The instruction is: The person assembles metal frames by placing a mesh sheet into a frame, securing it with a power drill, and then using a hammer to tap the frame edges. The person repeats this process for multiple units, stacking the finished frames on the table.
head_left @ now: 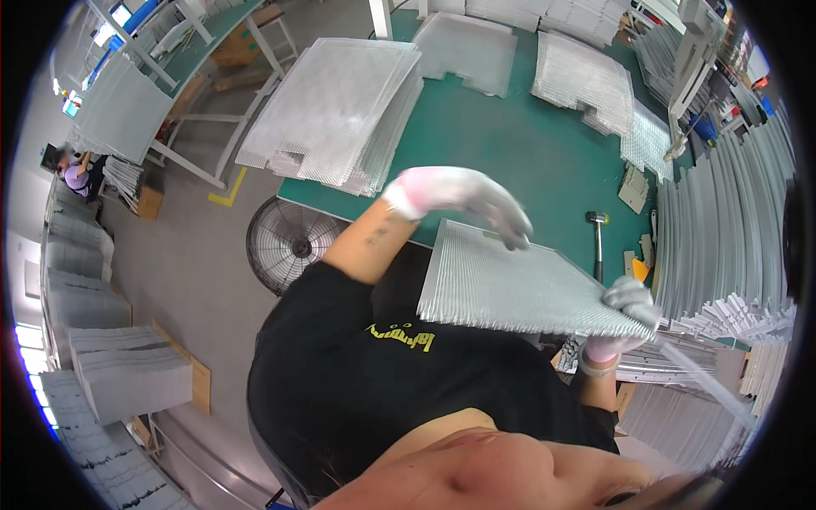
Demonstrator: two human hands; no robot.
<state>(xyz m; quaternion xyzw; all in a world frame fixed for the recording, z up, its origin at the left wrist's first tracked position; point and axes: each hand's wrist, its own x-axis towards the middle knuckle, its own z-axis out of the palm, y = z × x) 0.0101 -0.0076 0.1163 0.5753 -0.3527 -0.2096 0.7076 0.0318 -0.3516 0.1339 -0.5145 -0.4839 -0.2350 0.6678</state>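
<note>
A silvery mesh-like panel (518,285) with a finely ribbed face is held tilted in front of my chest, over the near edge of the table. My right hand (631,302), in a pale glove, is closed around its right end, with the fingers over the face. My left hand (463,194), in a white and pink glove, arches over the panel's far edge. Its fingers are stretched and slightly curved, the tips close to or touching the panel. They are a little blurred, and I cannot tell whether they press on it.
Stacks of similar panels (331,106) lie on the green table (476,136), with another stack (582,81) further right. A hammer (598,238) lies near the right hand. Upright panels (722,221) line the right side. A floor fan (297,246) stands left; a person (76,174) is far left.
</note>
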